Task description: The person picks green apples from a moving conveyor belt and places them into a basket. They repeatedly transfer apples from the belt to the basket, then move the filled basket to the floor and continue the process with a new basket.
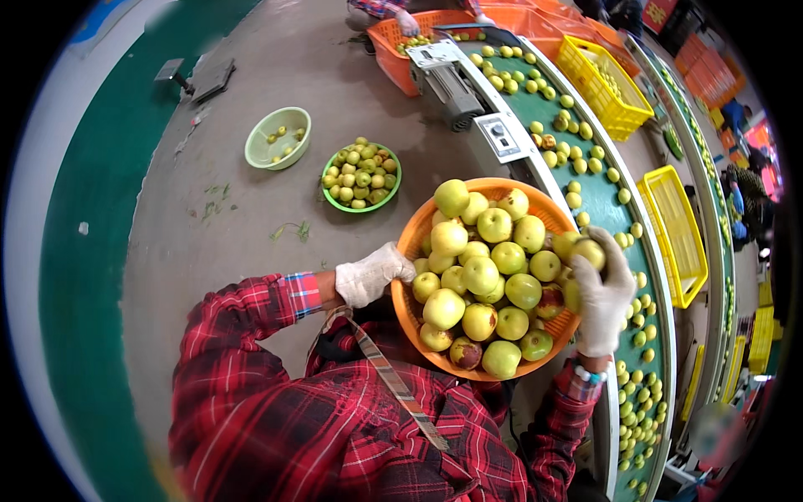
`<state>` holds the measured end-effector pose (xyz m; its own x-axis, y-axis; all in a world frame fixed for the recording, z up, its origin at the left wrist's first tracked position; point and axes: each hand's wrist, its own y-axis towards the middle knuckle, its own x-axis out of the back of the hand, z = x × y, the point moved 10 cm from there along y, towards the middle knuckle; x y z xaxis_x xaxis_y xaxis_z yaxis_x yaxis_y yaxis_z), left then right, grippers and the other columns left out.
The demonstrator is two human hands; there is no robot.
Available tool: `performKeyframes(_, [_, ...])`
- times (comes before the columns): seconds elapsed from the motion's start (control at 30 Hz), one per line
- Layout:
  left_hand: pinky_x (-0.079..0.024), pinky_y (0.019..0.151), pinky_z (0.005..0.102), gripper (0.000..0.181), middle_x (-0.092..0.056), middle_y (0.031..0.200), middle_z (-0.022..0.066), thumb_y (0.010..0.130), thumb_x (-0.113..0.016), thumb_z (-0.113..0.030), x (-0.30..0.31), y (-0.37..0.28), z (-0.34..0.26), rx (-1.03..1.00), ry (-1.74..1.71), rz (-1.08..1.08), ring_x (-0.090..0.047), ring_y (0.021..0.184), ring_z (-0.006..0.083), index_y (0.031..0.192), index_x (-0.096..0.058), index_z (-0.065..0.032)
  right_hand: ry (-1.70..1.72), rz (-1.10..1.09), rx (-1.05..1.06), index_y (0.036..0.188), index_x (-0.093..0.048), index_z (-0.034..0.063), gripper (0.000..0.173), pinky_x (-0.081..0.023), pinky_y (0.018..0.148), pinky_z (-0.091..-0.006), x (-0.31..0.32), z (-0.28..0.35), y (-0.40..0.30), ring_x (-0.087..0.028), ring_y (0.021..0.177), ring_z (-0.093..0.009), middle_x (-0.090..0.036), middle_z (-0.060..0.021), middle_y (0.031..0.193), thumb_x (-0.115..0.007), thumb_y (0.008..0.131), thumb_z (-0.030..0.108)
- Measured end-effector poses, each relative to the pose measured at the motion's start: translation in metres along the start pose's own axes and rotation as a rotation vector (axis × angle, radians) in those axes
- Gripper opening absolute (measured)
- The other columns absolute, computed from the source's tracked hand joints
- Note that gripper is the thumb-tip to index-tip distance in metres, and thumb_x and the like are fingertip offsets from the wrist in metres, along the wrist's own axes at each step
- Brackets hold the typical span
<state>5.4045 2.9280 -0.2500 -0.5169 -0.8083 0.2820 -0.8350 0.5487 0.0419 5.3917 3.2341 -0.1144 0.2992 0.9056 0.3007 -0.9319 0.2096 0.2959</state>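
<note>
An orange plastic basket, heaped with yellow-green round fruits that look like jujubes, is in front of my body. Some of the fruits carry brown-red patches. My left hand, in a whitish work glove, grips the basket's left rim. Over the right rim, my gloved right hand has its fingers around a fruit; its palm hides part of the rim and some fruits. Just to the right runs a green conveyor belt with many similar fruits scattered along it.
A green bowl full of fruits and a pale green basin with a few stand on the floor. A motor and control box jut from the conveyor. Yellow crates stand beyond. Another person's gloved hand reaches into an orange crate.
</note>
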Motion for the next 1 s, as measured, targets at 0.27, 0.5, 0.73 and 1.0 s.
performKeyframes(0.27, [-0.057, 0.07, 0.0329, 0.018, -0.073, 0.081, 0.0102, 0.077, -0.062, 0.007, 0.011, -0.046, -0.033, 0.08, 0.149, -0.183, -0.072, 0.077, 0.0196, 0.086, -0.073, -0.004, -0.486, 0.339, 0.452, 0.113, -0.066, 0.0129, 0.035, -0.056, 0.08, -0.0469, -0.105, 0.068, 0.013, -0.068, 0.094, -0.036, -0.067, -0.0118, 0.104, -0.078, 0.083, 0.023])
performKeyframes(0.5, [-0.062, 0.089, 0.0332, 0.028, -0.075, 0.103, 0.0088, 0.084, -0.055, -0.001, 0.031, -0.113, 0.031, 0.567, -0.521, -0.548, -0.073, 0.092, 0.0169, 0.107, -0.07, 0.006, -0.427, 0.439, 0.693, 0.11, -0.066, 0.0132, 0.034, -0.05, 0.088, -0.047, -0.156, 0.118, -0.005, -0.063, 0.102, -0.033, -0.067, -0.0076, 0.105, -0.077, 0.08, 0.023])
performKeyframes(0.73, [-0.06, 0.098, 0.0395, 0.053, -0.066, 0.13, 0.0135, 0.083, -0.049, 0.0, 0.047, -0.155, 0.027, 0.449, -0.855, -0.84, -0.069, 0.114, 0.0264, 0.136, -0.055, 0.0036, -0.253, 0.434, 0.806, 0.111, -0.067, 0.0124, 0.039, -0.046, 0.102, -0.0473, -0.178, 0.156, -0.023, -0.061, 0.116, -0.034, -0.067, -0.0081, 0.116, -0.082, 0.076, 0.02])
performKeyframes(1.0, [-0.059, 0.099, 0.0417, 0.039, -0.07, 0.123, 0.0171, 0.094, -0.056, -0.007, 0.062, -0.229, 0.049, 0.388, -0.578, -1.04, -0.071, 0.11, 0.0291, 0.129, -0.06, 0.0079, 0.021, 0.482, 0.506, 0.115, -0.073, 0.0094, 0.034, -0.055, 0.096, -0.0398, -0.191, 0.094, -0.003, -0.068, 0.11, -0.032, -0.07, -0.0108, 0.121, -0.078, 0.081, 0.011])
